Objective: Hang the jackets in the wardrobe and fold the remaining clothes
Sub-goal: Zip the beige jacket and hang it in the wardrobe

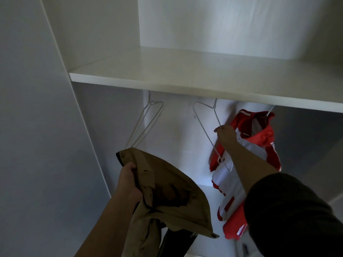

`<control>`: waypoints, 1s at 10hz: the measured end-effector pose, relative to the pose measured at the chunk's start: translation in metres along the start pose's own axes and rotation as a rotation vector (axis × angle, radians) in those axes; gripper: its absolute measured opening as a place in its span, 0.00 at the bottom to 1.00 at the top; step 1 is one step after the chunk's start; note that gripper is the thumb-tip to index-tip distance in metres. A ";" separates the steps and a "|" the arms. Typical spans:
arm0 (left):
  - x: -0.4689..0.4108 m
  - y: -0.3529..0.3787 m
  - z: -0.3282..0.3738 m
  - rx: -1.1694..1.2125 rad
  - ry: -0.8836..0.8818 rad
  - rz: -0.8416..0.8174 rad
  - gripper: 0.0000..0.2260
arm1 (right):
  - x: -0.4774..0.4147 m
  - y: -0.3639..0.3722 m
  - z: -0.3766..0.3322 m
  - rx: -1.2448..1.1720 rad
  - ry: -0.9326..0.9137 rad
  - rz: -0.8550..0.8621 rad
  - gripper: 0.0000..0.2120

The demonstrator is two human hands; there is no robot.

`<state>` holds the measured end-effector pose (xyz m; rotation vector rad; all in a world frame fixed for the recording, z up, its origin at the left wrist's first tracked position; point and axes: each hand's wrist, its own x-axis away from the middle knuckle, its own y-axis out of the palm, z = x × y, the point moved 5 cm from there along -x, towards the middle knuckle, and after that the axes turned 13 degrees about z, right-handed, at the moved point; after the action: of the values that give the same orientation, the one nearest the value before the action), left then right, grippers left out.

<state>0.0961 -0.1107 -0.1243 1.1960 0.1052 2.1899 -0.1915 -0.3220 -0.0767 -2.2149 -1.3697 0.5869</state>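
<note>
My left hand (128, 181) grips the collar of a tan jacket (172, 197), held up in front of the open wardrobe. Its dark lining shows and the rest droops below. My right hand (225, 133) reaches up and pinches the wire of an empty metal hanger (206, 125) that hangs under the shelf. Just right of that hand a red and white jacket (248, 164) hangs on its own hanger. The rail is hidden behind the shelf edge.
A white shelf (185, 78) spans the wardrobe above the hangers. Another bare wire hanger (146, 123) hangs at the left near the wardrobe's side panel (81, 112). A lower white surface (207, 190) lies behind the jackets.
</note>
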 end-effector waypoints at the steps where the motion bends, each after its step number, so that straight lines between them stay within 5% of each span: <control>1: 0.009 0.007 -0.009 -0.116 0.073 -0.051 0.11 | 0.011 -0.025 0.008 0.017 -0.042 0.056 0.13; 5: 0.060 0.032 -0.068 -0.309 0.140 -0.205 0.13 | 0.148 -0.131 0.114 -0.217 0.047 0.014 0.07; 7: 0.101 0.026 -0.092 -0.364 0.207 -0.247 0.16 | 0.215 -0.154 0.139 -0.303 0.002 -0.179 0.07; 8: 0.127 0.021 -0.104 -0.362 0.238 -0.269 0.16 | 0.217 -0.157 0.126 -0.290 0.037 -0.137 0.11; 9: 0.139 0.015 -0.106 -0.365 0.255 -0.281 0.16 | 0.221 -0.187 0.124 -0.221 -0.012 0.110 0.11; 10: 0.145 0.011 -0.110 -0.376 0.256 -0.279 0.15 | 0.241 -0.235 0.103 -0.433 -0.096 0.238 0.14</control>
<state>-0.0509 -0.0142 -0.0787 0.6498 -0.0328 1.9925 -0.3174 0.0057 -0.0472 -2.7555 -1.3940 0.5194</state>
